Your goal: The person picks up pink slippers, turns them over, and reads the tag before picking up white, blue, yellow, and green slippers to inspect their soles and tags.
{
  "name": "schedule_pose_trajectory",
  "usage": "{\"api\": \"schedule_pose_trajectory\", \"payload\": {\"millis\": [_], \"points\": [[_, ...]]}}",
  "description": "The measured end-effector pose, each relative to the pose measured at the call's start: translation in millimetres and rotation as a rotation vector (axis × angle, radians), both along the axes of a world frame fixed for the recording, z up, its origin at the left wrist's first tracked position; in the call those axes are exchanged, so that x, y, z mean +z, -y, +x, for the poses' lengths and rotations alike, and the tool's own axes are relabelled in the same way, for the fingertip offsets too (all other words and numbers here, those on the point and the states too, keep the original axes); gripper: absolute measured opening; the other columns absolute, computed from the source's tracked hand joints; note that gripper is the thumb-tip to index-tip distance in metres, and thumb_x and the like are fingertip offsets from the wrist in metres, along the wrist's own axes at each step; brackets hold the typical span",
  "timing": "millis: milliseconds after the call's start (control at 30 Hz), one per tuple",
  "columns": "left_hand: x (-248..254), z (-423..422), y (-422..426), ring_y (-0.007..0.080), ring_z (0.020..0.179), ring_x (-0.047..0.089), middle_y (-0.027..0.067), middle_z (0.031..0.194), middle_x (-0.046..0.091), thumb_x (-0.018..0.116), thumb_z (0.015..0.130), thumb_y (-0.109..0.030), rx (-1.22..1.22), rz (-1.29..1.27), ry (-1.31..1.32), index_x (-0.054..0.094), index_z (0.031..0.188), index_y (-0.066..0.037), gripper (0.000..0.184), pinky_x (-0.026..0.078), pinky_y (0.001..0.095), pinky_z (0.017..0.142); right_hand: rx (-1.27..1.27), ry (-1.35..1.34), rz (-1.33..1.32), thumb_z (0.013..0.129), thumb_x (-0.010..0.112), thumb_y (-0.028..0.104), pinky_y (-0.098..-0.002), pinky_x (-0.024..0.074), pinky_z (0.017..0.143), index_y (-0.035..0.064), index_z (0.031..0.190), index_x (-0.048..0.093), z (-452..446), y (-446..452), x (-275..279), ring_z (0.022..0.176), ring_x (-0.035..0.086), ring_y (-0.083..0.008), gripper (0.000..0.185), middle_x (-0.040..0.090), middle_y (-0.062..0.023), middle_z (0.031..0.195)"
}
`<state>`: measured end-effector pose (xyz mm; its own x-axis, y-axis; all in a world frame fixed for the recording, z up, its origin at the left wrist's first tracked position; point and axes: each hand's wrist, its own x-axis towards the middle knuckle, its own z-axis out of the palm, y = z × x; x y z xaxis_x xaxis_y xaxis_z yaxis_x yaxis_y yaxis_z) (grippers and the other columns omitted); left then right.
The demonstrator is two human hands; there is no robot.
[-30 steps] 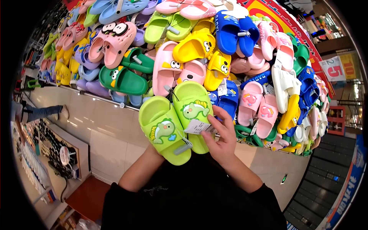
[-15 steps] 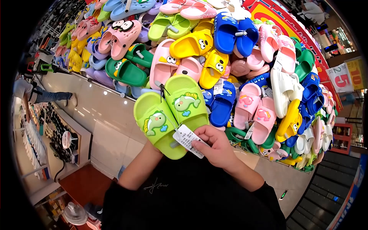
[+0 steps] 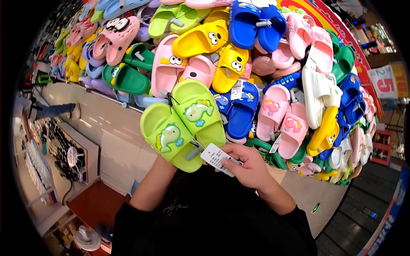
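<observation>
A pair of lime green slippers point(image 3: 171, 135) with whale figures is held up before my chest, soles towards me hidden. My left hand point(image 3: 167, 160) is mostly hidden beneath them and supports them from below; its fingers do not show. A white printed tag point(image 3: 217, 159) hangs by a thin string from the pair. My right hand point(image 3: 244, 164) pinches that tag between thumb and fingers, just right of the slippers. Behind them, blue slippers point(image 3: 242, 121) and pink slippers point(image 3: 294, 128) lie on the heap.
A large display heap of slippers and clogs spans the top, with a green pair point(image 3: 126, 79) and a white pair point(image 3: 314, 96). A person's jeans-clad leg point(image 3: 53, 111) shows at left. Shelves point(image 3: 81, 149) and a brown-red surface point(image 3: 96, 202) stand lower left.
My right hand has gone from touching the tag against the slippers to pinching it at their right. The slippers have shifted left and slightly up in view.
</observation>
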<state>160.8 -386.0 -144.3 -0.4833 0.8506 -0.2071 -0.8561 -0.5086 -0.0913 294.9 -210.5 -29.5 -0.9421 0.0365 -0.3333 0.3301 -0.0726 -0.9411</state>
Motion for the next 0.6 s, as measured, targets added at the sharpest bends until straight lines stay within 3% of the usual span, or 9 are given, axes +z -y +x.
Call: {"api": "schedule_pose_trajectory", "payload": {"millis": [133, 200, 467, 533, 600], "points": [[-4, -2, -9, 0.0412, 0.121, 0.057, 0.019, 0.143, 0.052, 0.045, 0.093, -0.065, -0.128, 0.046, -0.019, 0.04, 0.148, -0.01, 0.079, 0.053, 0.0604, 0.089, -0.111, -0.018, -0.143, 0.094, 0.061, 0.006, -0.026, 0.0527, 0.072, -0.001, 0.112, 0.064, -4, 11, 7, 0.079, 0.068, -0.0098, 0.019, 0.074, -0.0072, 0.087], [-5, -1, -14, 0.0414, 0.12, 0.057, 0.0192, 0.143, 0.052, 0.045, 0.093, -0.065, -0.193, 0.076, -0.027, 0.04, 0.148, -0.009, 0.079, 0.053, 0.0604, 0.089, -0.102, 0.001, 0.085, 0.094, 0.06, 0.005, -0.0259, 0.0526, 0.073, -0.0014, 0.111, 0.064, -3, 15, 4, 0.079, 0.067, -0.0086, 0.018, 0.074, -0.0065, 0.087], [1, 15, -34, 0.042, 0.119, 0.057, 0.0202, 0.142, 0.052, 0.045, 0.092, -0.065, -0.349, 0.195, -0.099, 0.041, 0.148, -0.009, 0.079, 0.053, 0.0605, 0.087, -0.313, 0.052, -0.205, 0.097, 0.059, 0.007, -0.0216, 0.0483, 0.063, -0.001, 0.114, 0.06, 37, 7, -10, 0.072, 0.064, -0.0063, 0.019, 0.073, -0.006, 0.088], [2, 23, -40, 0.0422, 0.119, 0.058, 0.0204, 0.142, 0.052, 0.046, 0.092, -0.065, -0.371, 0.234, -0.121, 0.041, 0.148, -0.009, 0.079, 0.053, 0.0606, 0.087, -0.293, 0.037, -0.242, 0.097, 0.057, 0.005, -0.0232, 0.0542, 0.067, -0.004, 0.118, 0.056, 44, -3, -6, 0.078, 0.07, -0.0125, 0.023, 0.073, -0.0132, 0.094], [3, 33, -46, 0.0424, 0.118, 0.058, 0.0207, 0.142, 0.052, 0.046, 0.092, -0.065, -0.344, 0.183, -0.104, 0.041, 0.148, -0.009, 0.08, 0.054, 0.0606, 0.087, -0.285, 0.058, -0.276, 0.096, 0.057, 0.005, -0.0235, 0.0546, 0.065, -0.0035, 0.117, 0.056, 47, -11, 2, 0.077, 0.07, -0.013, 0.022, 0.073, -0.0137, 0.093]]}}
